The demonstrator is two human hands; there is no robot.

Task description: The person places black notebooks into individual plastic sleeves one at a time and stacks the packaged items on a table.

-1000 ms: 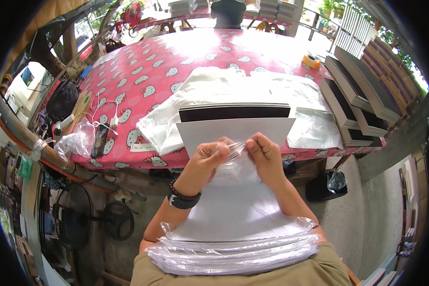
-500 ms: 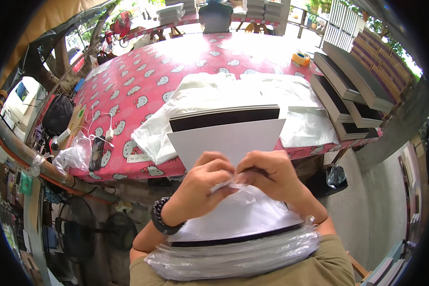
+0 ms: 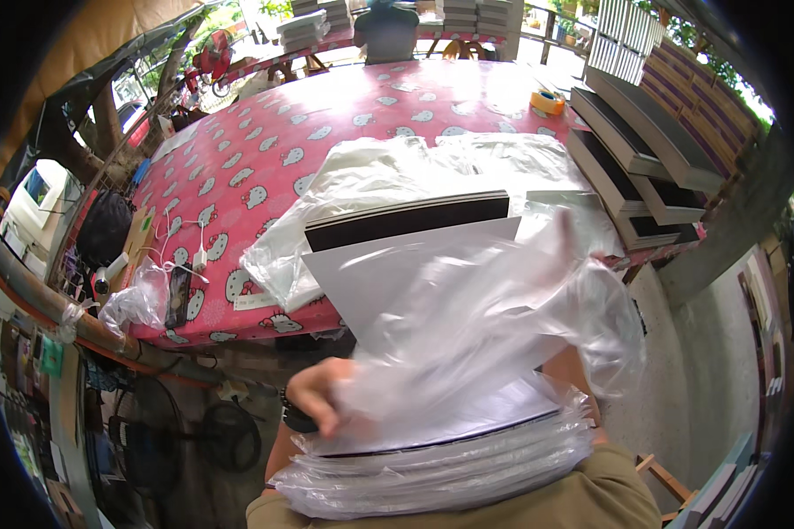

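Note:
A clear plastic bag [image 3: 468, 309], smeared by motion, stretches between my two hands above my lap. My left hand [image 3: 319, 394] is closed at the bag's lower left end. Higher on the right, my right hand [image 3: 566, 242] shows only as a blur behind the film, its fingers hard to make out. Under the bag lies a stack of folded plastic bags [image 3: 441, 480] on my lap, with a white sheet and a dark edge on top. Ahead, white boards with a black one [image 3: 415, 219] lean at the table edge, partly covered by the bag.
The table has a pink patterned cloth [image 3: 265, 167]. White plastic sheeting [image 3: 362, 176] lies on it. Thick dark-topped slabs [image 3: 622, 132] are stacked at the right beside a tape roll [image 3: 547, 102]. A phone-like black object [image 3: 178, 295] and cables lie left. A person [image 3: 388, 33] sits far off.
My hands were together, fingering the plastic in front of the white board. Now they are apart, the left lower and left, the right up and right, with the bag spread between them.

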